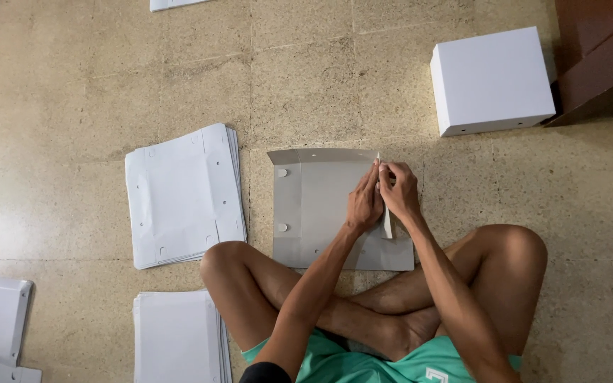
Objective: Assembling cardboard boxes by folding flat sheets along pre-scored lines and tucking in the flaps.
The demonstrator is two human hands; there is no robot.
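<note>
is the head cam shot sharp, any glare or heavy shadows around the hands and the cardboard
Head view: sharp overall, no motion blur on the left hand or right hand; light is soft and even, with no glare on the grey sheet or the white box; only faint shadows beside the stack and under the legs; the dark furniture at top right is dim; edges bend slightly from the wide lens.

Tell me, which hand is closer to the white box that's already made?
The right hand. It pinches the raised flap of the grey cardboard sheet, on the side toward the finished white box. The left hand sits just beside it, farther from the box.
</note>
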